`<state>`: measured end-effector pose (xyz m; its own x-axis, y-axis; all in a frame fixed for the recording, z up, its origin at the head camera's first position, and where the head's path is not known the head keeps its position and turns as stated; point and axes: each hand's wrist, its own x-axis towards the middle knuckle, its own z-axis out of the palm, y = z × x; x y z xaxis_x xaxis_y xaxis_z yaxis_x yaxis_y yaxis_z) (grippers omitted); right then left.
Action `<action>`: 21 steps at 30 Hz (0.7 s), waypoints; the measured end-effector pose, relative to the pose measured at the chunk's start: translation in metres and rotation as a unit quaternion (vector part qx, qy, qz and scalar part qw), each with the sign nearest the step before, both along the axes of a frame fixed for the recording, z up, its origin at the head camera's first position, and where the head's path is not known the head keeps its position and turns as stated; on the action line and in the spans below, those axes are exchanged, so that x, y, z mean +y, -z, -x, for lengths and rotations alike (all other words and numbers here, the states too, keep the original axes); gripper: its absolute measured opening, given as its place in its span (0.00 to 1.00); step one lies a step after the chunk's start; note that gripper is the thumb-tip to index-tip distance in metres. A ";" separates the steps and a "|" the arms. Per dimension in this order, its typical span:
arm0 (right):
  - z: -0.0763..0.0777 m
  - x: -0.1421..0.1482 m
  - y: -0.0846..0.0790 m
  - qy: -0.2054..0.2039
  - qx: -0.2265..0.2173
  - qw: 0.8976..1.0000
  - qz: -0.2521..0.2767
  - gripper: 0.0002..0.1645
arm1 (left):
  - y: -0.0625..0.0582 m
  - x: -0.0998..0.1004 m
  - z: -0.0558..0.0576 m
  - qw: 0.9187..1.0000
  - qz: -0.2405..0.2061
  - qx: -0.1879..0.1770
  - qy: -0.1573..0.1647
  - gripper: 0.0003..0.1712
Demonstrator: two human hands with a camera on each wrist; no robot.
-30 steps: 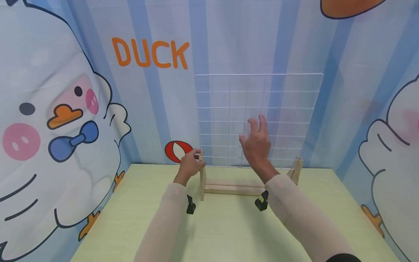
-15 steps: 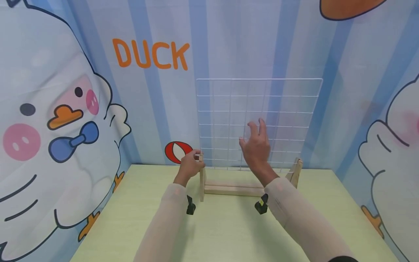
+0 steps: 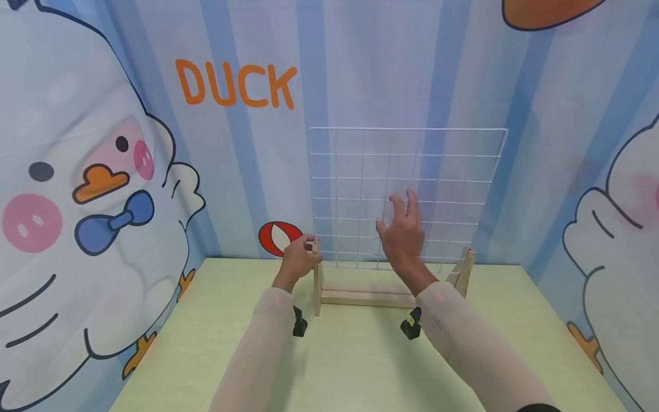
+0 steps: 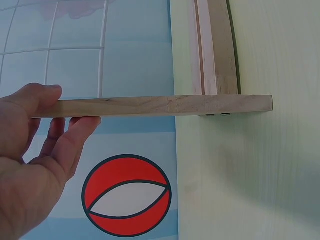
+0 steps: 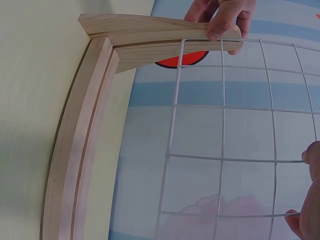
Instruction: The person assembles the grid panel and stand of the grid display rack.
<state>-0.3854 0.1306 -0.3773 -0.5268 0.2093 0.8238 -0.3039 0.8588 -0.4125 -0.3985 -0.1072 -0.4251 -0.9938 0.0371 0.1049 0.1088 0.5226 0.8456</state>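
My left hand [image 3: 297,263] pinches the top of the left upright [image 4: 150,105] of a wooden stand, thumb on one face and fingers on the other. A crossbar [image 3: 365,298] joins this upright to the right one [image 3: 465,273]. Between the uprights, above the crossbar, a white wire grid panel [image 3: 401,129] stands nearly vertical. In the right wrist view, its lower corner meets the inner side of the left upright. My right hand [image 3: 405,237] holds the panel by its wires near the middle, seen from the back; its fingertips [image 5: 311,154] touch the wires, while its other fingers are partly hidden.
The stand rests on a pale yellow table [image 3: 355,366] near its back edge. A blue striped curtain [image 3: 360,63] with printed ducks hangs behind and at both sides, close to the panel. Black wrist-camera mounts [image 3: 411,324] hang below both wrists.
The wire grid panel has come down a little, its top edge lower than before. My right hand has sunk slightly with it. My left hand has kept its place on the upright.
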 end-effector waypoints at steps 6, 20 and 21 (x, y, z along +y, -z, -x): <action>-0.001 0.000 0.000 -0.003 -0.006 1.000 -0.004 0.31 | 0.000 -0.001 0.000 1.000 -0.004 0.003 0.004 0.27; -0.002 0.001 -0.001 0.001 -0.017 1.000 -0.004 0.31 | -0.010 -0.005 0.002 0.997 0.031 -0.028 0.067 0.37; -0.001 0.001 -0.001 0.001 -0.016 1.000 -0.005 0.32 | -0.013 -0.004 0.003 0.997 0.032 -0.026 0.070 0.39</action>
